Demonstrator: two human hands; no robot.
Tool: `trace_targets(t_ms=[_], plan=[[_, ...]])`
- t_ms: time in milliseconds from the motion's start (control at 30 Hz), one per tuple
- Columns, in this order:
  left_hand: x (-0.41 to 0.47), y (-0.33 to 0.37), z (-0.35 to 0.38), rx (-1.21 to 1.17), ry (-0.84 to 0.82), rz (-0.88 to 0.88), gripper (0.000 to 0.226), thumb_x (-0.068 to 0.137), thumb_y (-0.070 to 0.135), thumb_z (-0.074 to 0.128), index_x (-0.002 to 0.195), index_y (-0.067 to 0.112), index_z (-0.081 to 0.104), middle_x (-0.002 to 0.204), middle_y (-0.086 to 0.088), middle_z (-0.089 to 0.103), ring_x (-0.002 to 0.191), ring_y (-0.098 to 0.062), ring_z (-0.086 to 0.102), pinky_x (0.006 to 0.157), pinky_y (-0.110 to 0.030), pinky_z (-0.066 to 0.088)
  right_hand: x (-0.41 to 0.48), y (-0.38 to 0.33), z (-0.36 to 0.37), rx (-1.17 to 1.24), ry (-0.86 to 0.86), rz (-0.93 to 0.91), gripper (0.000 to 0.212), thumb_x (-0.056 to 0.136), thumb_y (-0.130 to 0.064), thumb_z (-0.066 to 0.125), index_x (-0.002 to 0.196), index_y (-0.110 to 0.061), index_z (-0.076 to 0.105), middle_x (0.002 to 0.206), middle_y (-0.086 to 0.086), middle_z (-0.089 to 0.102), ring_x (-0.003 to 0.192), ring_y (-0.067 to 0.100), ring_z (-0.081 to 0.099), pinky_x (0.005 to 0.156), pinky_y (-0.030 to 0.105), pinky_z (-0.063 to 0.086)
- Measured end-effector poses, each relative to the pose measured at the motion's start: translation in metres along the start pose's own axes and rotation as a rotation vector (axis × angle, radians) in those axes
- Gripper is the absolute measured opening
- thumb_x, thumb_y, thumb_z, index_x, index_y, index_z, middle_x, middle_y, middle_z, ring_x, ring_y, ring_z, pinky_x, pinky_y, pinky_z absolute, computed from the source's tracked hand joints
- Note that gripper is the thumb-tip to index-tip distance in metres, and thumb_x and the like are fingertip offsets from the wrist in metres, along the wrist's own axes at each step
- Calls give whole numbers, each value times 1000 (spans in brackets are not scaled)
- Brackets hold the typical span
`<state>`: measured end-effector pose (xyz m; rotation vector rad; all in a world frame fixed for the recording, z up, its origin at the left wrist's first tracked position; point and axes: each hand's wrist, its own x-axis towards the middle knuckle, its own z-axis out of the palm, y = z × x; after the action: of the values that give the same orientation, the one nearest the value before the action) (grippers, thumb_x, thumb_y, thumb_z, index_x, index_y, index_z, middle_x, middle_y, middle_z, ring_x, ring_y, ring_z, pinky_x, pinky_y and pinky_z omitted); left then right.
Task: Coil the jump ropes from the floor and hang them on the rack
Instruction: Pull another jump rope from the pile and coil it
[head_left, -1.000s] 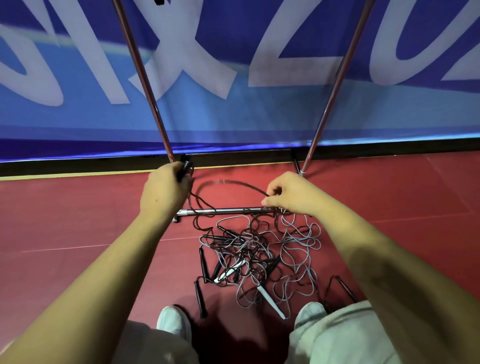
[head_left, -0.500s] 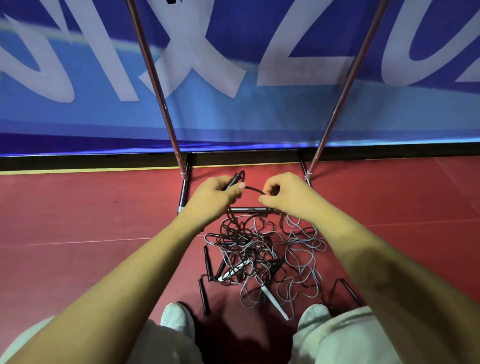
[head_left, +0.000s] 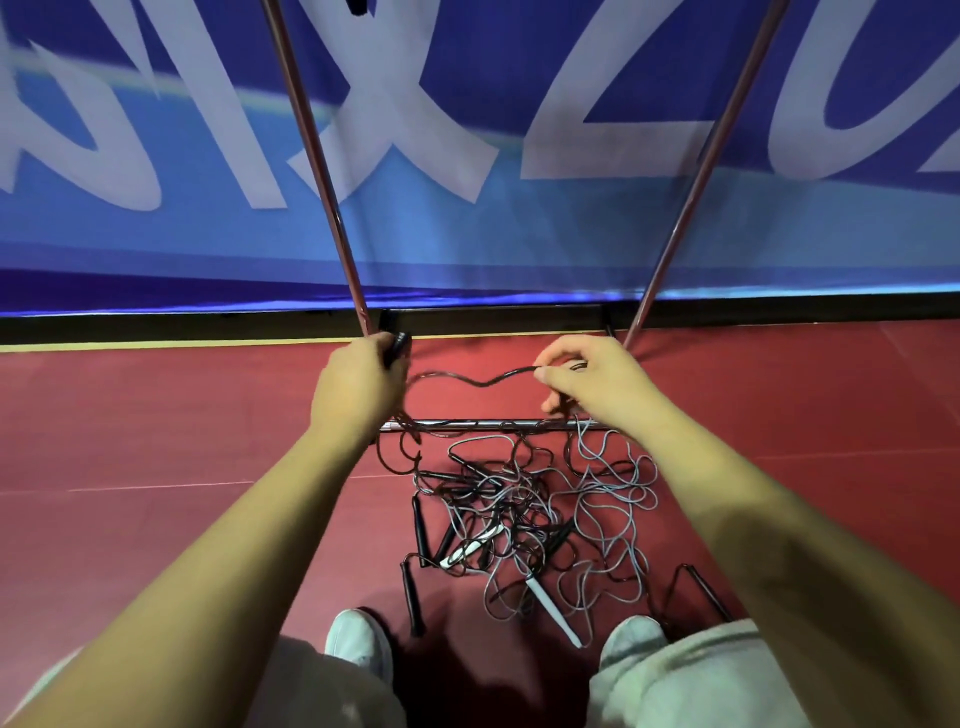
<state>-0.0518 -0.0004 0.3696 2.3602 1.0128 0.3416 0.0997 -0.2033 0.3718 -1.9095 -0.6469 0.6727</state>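
Your left hand (head_left: 358, 387) grips the black handle (head_left: 397, 343); your right hand (head_left: 597, 379) pinches its cord (head_left: 467, 378), stretched sideways between them, slack trailing down into the tangle (head_left: 535, 514) on the floor.

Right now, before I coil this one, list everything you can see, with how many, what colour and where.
Black jump rope: one, black, stretched between the hands above the pile.
Tangled jump ropes: several, exact count unclear, black and grey with black and white handles, on the floor before the shoes.
Rack uprights: two, reddish metal, rising in front of the banner.
Rack base bar: one, silver, on the floor beyond the pile.
Banner: one, blue with white lettering, behind the rack.
Floor: red.
Shoes: two, white, bottom edge.
Left hand: grips the black rope's handle.
Right hand: pinches its cord.
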Motion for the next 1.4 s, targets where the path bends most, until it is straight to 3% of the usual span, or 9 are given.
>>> trace_targets(t_ms=[167, 333, 633, 733, 833, 1000, 1100, 1233, 1400], plan=[[-31, 41, 15, -498, -366, 82, 17, 99, 20, 59, 111, 13, 68, 70, 3, 59, 43, -1, 52, 42, -11, 34, -7, -12, 24, -94, -94, -73, 9, 86, -8, 69, 82, -16, 70, 52, -6, 60, 42, 7, 54, 43, 21, 44], [-30, 40, 23, -469, -504, 61, 24, 98, 35, 59, 86, 15, 65, 51, 11, 46, 42, -6, 38, 43, -20, 30, -5, -14, 30, -43, -86, -73, 18, 84, -7, 64, 90, -23, 58, 50, -8, 55, 44, 15, 44, 47, 27, 38], [11, 6, -2, -664, -69, -225, 14, 97, 27, 60, 87, 17, 62, 61, 3, 45, 50, -12, 37, 51, -25, 30, 8, 15, -6, -334, -221, 89, 15, 91, -18, 68, 79, -11, 64, 68, 8, 68, 64, 16, 65, 69, 29, 47], [10, -1, 1, -468, -10, -174, 22, 97, 29, 59, 106, 12, 68, 78, -2, 64, 64, -17, 53, 68, -32, 44, 7, 17, -5, -267, -231, 102, 13, 96, -13, 60, 84, -11, 65, 67, 6, 62, 60, 17, 63, 58, 25, 47], [9, -5, -6, -168, 15, -45, 21, 95, 24, 60, 112, 14, 68, 88, -8, 72, 68, -25, 68, 65, -32, 53, 5, 7, -3, -334, -155, -2, 17, 97, -18, 57, 92, -13, 73, 53, -11, 54, 45, 2, 48, 47, 13, 37], [-25, 37, -7, -575, -385, 68, 13, 99, 19, 58, 104, 14, 69, 65, 6, 63, 41, -4, 54, 44, -15, 38, -5, -16, 12, -340, -227, -131, 16, 95, -22, 60, 91, -17, 76, 43, -14, 49, 43, 5, 38, 46, 20, 35], [-33, 45, 6, -537, -596, 167, 18, 98, 27, 59, 100, 10, 65, 67, 3, 63, 44, -8, 49, 41, -14, 32, -5, -23, 17, -325, -155, -202, 14, 93, -24, 63, 87, -17, 75, 52, -11, 53, 45, 2, 39, 47, 19, 29], [-17, 37, 6, -614, -374, 27, 20, 95, 23, 64, 77, 16, 59, 53, 9, 46, 43, -7, 33, 42, -20, 26, -4, -8, 8, -425, -312, -88, 17, 94, -23, 62, 81, -16, 70, 54, -11, 61, 50, 2, 53, 54, 16, 41], [5, 18, -17, -1019, -99, -224, 16, 97, 12, 59, 81, 15, 54, 49, 7, 39, 36, -5, 24, 36, -15, 16, 7, 42, -21, -527, -327, 97, 19, 96, -18, 58, 78, -21, 65, 75, -6, 70, 69, 17, 53, 68, 34, 43]])
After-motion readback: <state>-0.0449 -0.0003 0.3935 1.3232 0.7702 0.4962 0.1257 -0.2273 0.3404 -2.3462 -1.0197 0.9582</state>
